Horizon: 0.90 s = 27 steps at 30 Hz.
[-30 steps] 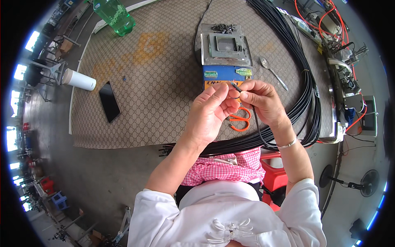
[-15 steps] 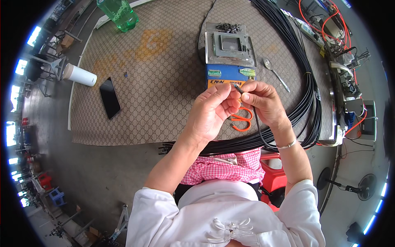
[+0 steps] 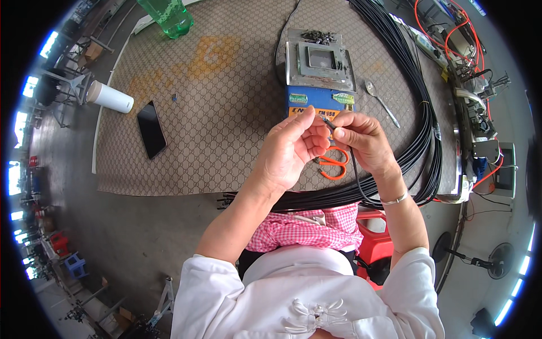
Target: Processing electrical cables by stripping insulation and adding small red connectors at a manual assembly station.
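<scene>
My right hand (image 3: 366, 142) pinches a black cable (image 3: 330, 123) close to its end between thumb and forefinger. Small pale and coloured wire ends seem to stick out at its tip. Beside that tip is my left hand (image 3: 287, 152), palm turned up, fingers loosely curled and thumb raised apart from them. Whether a left fingertip touches the wires is too small to tell. The cable runs down from my right hand toward a large coil of black cable (image 3: 426, 121). Below the hands lie orange-handled scissors (image 3: 334, 169), partly hidden by the left fingers.
Just beyond my hands stands a blue box-shaped device (image 3: 316, 97) with a metal top and square well (image 3: 322, 58), dark scraps behind it. A spoon (image 3: 384, 105) lies to its right. Leftward are a phone (image 3: 151, 130), white tumbler (image 3: 110, 97) and green bottle (image 3: 168, 18).
My left thumb has lifted slightly away from the cable tip. The right hand keeps its pinch on the cable. The whole view has shifted a little.
</scene>
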Each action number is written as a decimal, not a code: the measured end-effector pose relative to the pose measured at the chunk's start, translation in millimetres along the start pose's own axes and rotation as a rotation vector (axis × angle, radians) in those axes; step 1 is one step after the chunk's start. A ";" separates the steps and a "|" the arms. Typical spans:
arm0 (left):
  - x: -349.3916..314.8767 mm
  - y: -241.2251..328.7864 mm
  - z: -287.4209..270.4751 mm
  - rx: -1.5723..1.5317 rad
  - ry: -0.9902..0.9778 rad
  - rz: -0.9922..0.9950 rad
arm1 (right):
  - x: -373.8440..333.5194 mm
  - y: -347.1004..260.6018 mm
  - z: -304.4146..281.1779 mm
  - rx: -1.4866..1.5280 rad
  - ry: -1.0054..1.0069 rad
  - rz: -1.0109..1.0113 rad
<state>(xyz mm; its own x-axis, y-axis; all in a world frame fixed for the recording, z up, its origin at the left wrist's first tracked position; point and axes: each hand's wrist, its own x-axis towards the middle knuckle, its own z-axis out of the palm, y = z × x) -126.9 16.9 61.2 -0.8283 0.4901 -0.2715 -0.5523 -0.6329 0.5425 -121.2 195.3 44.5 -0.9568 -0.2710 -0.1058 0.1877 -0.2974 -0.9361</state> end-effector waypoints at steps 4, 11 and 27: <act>-0.4 -1.9 -1.2 0.011 0.013 0.006 | -0.3 0.8 -1.5 0.039 -0.024 0.029; -0.4 -2.5 -5.0 -0.055 0.042 -0.026 | 0.4 0.5 1.7 -0.034 0.039 -0.024; 3.2 10.6 -15.6 0.041 0.030 -0.098 | 0.0 -4.0 2.5 -0.166 -0.055 0.020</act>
<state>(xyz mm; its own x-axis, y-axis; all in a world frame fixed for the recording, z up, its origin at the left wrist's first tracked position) -136.9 2.4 53.6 -0.7732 0.5299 -0.3484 -0.6271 -0.5571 0.5444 -121.5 194.2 49.2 -0.9386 -0.3268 -0.1106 0.1631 -0.1378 -0.9769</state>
